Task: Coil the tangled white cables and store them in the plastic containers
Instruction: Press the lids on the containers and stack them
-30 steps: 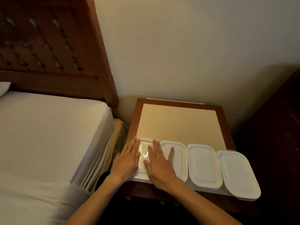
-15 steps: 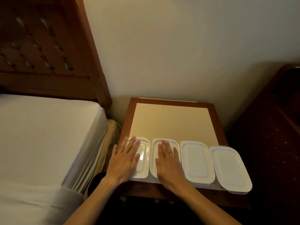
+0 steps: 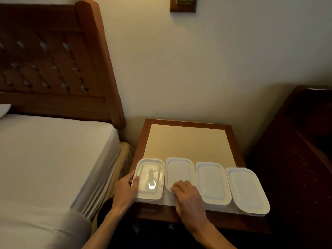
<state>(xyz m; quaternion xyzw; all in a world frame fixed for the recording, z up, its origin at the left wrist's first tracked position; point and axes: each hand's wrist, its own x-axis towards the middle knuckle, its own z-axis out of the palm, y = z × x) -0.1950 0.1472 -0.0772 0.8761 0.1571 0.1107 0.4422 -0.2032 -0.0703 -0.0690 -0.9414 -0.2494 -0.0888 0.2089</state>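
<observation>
Head view: four lidded plastic containers (image 3: 212, 182) line the nightstand's (image 3: 188, 141) front edge. Since half a second ago, both flat hands have curled: the left hand (image 3: 124, 190) grips the leftmost container's (image 3: 150, 178) left rim, and the right hand (image 3: 186, 194) pinches the second lid's (image 3: 179, 169) near corner.

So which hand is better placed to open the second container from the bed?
The right hand, probably. Its curled fingers already lie on the near edge of that lid. The left hand holds the first container.

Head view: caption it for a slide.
Two hands, left hand and right hand, on four lidded white containers lining a bedside table.
</observation>
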